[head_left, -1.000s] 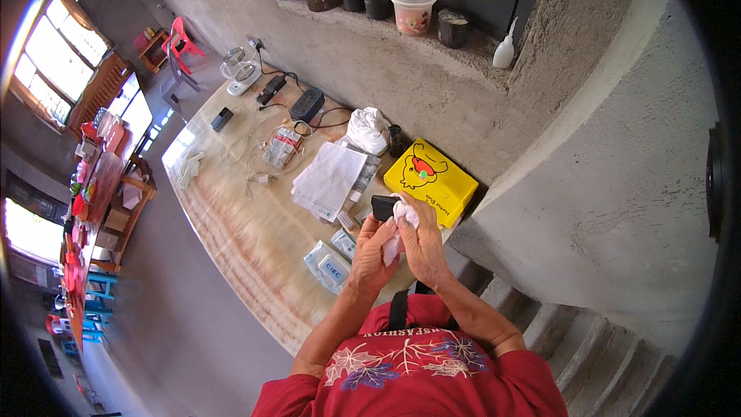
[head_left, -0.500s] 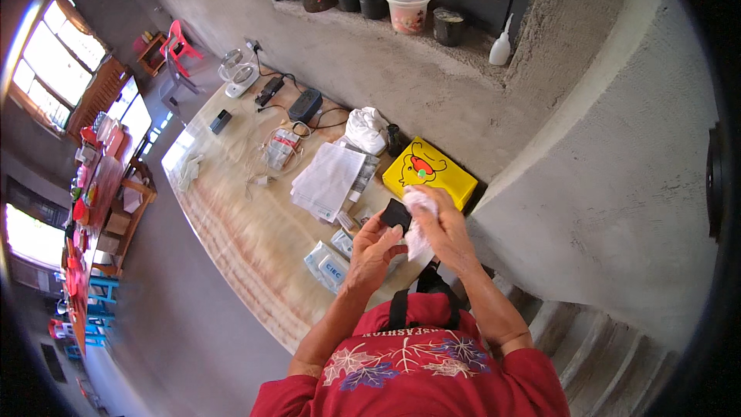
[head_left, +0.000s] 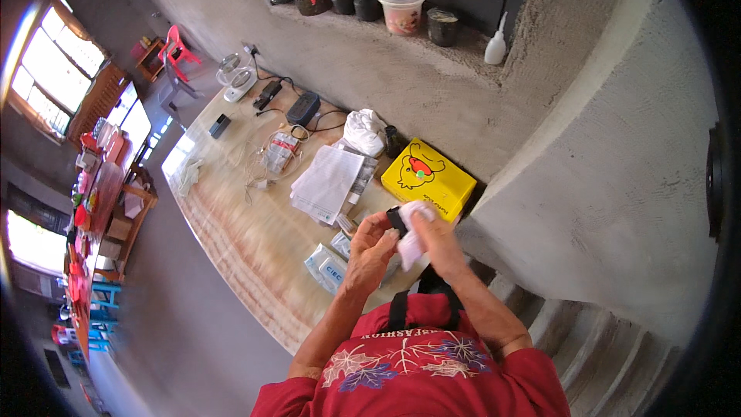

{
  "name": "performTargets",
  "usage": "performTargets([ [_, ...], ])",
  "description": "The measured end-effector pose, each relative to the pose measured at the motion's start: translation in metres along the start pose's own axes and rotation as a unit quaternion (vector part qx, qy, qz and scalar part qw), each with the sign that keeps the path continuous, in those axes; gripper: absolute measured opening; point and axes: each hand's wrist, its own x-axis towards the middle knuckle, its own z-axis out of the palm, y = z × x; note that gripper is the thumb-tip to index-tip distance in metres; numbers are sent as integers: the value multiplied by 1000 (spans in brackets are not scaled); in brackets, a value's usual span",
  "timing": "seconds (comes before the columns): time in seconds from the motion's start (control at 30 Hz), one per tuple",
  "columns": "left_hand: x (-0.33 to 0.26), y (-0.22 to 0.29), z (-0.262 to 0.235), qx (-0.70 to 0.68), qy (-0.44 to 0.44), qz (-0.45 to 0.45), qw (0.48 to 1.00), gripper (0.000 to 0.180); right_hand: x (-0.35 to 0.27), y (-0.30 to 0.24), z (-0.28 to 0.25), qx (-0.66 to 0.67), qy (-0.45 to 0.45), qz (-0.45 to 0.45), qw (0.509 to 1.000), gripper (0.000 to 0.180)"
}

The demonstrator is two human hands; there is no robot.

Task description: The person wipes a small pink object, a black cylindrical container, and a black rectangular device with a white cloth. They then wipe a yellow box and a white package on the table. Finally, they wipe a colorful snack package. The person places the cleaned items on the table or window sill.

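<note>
My left hand is closed round a small flat black object, whose exact kind I cannot make out. In my right hand is a pale pinkish-white cloth, pressed against the black object's right side and covering part of it. Both hands are above the table's near right corner. A yellow box with a cartoon duck face lies just beyond them. Left of my left hand rests a white and blue wipes packet.
Papers, a crumpled white cloth, a bagged item with cables and a dark blue device lie on the marble-patterned table. Steps descend at the right. A windowsill above holds pots and a white squeeze bottle.
My right hand and the cloth have shifted slightly down, and the cloth now wraps more of the black object. The black object has turned, showing a narrower side.
</note>
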Motion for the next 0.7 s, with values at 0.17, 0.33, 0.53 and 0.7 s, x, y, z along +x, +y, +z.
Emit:
performTargets([
  [0.17,-6,-1,-13,-20,-2,-36,999,36,-11,20,10,-234,-43,-172,956,33],
  [0.33,-16,-2,-11,-37,23,-56,998,27,-12,26,4,-313,-57,-210,925,41],
  [0.53,-14,-10,-24,-98,15,-54,994,33,-20,16,-8,-338,-130,-280,889,44],
  [0.7,-9,1,-26,-111,-8,-35,993,40,-20,-9,-30,-311,-161,-182,919,40],
])
